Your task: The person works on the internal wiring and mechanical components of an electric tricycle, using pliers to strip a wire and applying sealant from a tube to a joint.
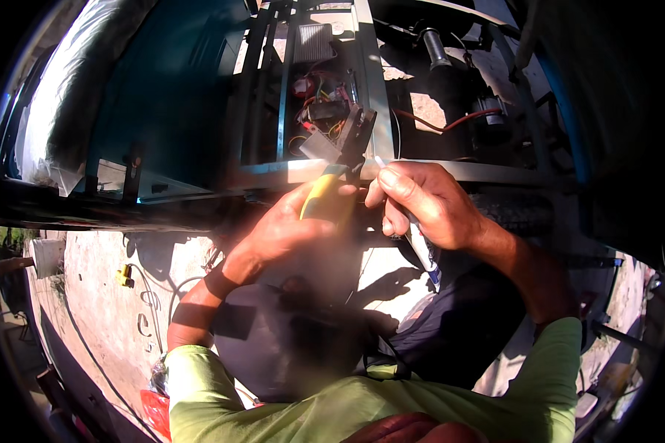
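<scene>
We've got the pliers-like tool (324,193) in the left hand (284,225), the tube (421,249) in the right hand (436,207), to its right. We place both hands at the near edge of the metal frame (262,175). Wiring (324,96) inside the frame, beyond the tool; finned box (314,43) behind the wiring. Hose (451,127) right of the wiring. On the ground (96,303), we mark the connector (125,275) left of the left hand; bag (155,410) nearer us, lower left.

Pale sunlit ground (96,258) bearing a yellow piece (125,275), dark cable (103,361), red plastic (155,410)
</scene>
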A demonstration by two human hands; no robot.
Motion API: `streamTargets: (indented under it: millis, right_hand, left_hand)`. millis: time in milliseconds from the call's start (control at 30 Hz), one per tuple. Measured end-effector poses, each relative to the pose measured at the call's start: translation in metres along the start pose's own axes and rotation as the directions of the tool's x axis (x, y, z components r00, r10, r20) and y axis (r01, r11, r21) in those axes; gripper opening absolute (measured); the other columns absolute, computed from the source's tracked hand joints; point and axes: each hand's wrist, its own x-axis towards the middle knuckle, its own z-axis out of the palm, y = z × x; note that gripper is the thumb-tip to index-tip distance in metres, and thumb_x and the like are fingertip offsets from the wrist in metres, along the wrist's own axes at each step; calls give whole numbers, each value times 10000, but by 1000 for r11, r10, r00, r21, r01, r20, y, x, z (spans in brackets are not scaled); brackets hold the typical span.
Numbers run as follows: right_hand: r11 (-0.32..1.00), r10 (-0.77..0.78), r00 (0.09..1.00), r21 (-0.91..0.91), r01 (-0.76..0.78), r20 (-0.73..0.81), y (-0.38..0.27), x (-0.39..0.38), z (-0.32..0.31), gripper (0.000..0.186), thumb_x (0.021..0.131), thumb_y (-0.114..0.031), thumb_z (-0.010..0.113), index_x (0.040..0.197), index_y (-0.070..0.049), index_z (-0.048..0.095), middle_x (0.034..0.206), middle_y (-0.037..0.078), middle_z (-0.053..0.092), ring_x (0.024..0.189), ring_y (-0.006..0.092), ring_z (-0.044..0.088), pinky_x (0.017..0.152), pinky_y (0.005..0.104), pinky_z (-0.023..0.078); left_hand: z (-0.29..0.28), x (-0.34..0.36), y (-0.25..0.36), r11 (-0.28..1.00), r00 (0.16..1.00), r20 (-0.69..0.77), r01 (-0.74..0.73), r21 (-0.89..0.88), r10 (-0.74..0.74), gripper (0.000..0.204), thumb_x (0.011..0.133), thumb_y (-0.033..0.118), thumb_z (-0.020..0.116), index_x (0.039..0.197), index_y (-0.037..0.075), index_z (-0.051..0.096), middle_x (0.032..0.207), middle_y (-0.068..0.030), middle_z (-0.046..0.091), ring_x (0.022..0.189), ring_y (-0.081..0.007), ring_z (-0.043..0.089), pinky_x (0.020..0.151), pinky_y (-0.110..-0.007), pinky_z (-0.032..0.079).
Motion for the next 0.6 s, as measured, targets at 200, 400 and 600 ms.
streamTargets:
  millis: [200,400,600]
  right_hand:
    - [1000,29,998,-8,-29,48,2,1,-7,436,1126,-300,384,1009,45,623,642,41,571,633,114,591,689,293,538]
    - [998,51,998,25,-52,42,8,6,-9,445,1118,-318,404,1004,46,633,629,40,574,624,115,596,672,296,528]
    - [995,87,996,50,-89,33,10,8,-10,473,1101,-346,430,1001,56,658,633,58,599,626,130,625,646,295,502]
  left_hand:
    - [0,1,-8,999,1000,23,8,40,-9,634,896,99,713,1484,52,480,1314,-35,606,1171,-132,573,1001,-324,473]
    - [3,3,-4,979,999,36,-27,200,20,591,906,122,733,1447,41,509,1299,-64,618,1170,-149,574,1003,-330,475]
    - [-2,4,-5,891,994,22,-110,440,112,581,915,138,719,1455,58,518,1327,-93,627,1215,-181,572,1044,-360,456]
